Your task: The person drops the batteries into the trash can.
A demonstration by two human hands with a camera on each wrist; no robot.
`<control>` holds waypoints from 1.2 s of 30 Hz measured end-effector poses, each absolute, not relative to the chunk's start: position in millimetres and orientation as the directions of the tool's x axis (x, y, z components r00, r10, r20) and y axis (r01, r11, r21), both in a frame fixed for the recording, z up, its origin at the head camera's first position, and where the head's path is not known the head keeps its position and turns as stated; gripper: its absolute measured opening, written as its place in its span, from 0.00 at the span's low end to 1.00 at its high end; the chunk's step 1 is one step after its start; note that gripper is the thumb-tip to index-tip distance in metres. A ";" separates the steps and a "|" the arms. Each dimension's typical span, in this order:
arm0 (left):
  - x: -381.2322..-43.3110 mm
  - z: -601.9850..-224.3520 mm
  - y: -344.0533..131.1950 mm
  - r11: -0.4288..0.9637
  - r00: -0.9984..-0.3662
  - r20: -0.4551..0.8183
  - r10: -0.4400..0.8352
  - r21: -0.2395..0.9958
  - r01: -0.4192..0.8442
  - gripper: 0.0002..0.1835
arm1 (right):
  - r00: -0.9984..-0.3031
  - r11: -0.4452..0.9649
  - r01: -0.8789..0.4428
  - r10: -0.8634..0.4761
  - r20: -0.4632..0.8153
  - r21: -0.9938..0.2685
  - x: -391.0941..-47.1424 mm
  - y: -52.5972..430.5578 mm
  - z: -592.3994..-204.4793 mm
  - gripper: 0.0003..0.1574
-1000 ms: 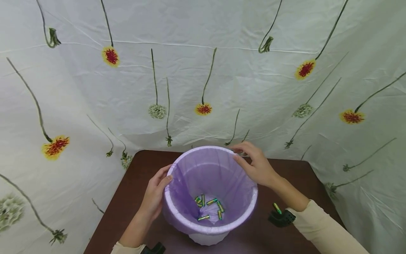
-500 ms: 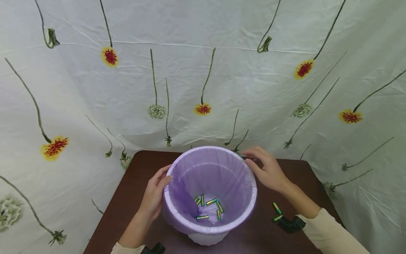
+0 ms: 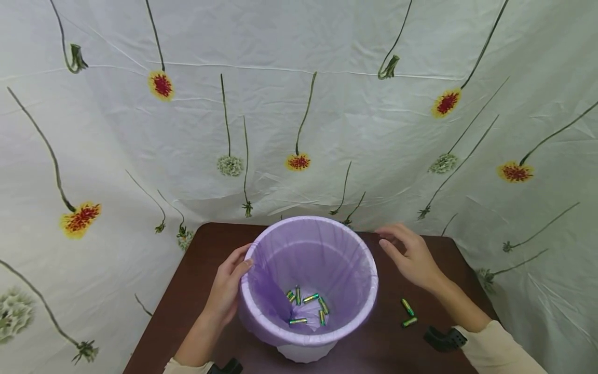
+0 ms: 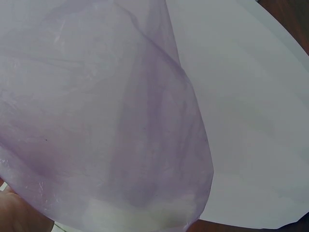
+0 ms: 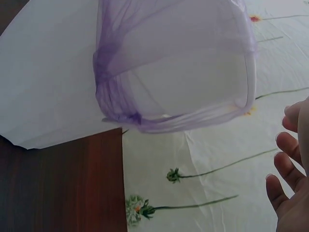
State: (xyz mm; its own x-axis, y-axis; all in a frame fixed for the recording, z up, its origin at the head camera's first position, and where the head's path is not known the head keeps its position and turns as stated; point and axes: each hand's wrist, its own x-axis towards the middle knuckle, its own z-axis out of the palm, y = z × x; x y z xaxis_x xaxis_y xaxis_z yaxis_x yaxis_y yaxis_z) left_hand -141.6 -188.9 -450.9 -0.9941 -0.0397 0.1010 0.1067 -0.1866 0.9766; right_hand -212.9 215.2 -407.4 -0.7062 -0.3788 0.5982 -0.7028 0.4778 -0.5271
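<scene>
A white trash bin (image 3: 306, 353) stands on the table, lined with a thin purple bag (image 3: 322, 249) folded over its rim. Several green-and-gold batteries (image 3: 310, 298) lie scattered on the bag at its bottom. My left hand (image 3: 227, 284) holds the rim on the left, thumb on top and fingers down the outside. To the right of the bin, apart from it, my right hand (image 3: 413, 259) hovers with loosely bent fingers and nothing in them. In the right wrist view, the bag's overhang (image 5: 183, 72) wraps the bin's outer side.
Two more batteries, one (image 3: 407, 306) pointing away and one (image 3: 409, 322) crosswise, lie on the dark brown table (image 3: 383, 353) right of the bin. A white flowered cloth (image 3: 275, 119) hangs behind and along both sides. Black wrist mounts (image 3: 444, 340) sit at the sleeves.
My right hand has left the bin's far right rim and moved rightward. Both batteries on the table now show fully, no longer covered by the wrist mount. My left hand stays put.
</scene>
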 end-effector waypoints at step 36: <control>-140.5 -449.3 -187.8 -0.183 -0.995 0.098 -0.035 0.978 0.103 0.23 | -0.856 0.689 -0.461 -0.180 0.485 -0.559 -196.8 283.9 -474.4 0.14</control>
State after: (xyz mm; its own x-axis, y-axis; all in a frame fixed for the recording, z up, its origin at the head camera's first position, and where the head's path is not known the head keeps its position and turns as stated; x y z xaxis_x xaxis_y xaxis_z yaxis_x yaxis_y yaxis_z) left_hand -140.5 -187.8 -449.3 -0.9946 -0.0355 0.0979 0.1027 -0.1829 0.9778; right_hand -196.8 283.9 -474.4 -0.8559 -0.1797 0.4850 -0.4615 0.6887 -0.5592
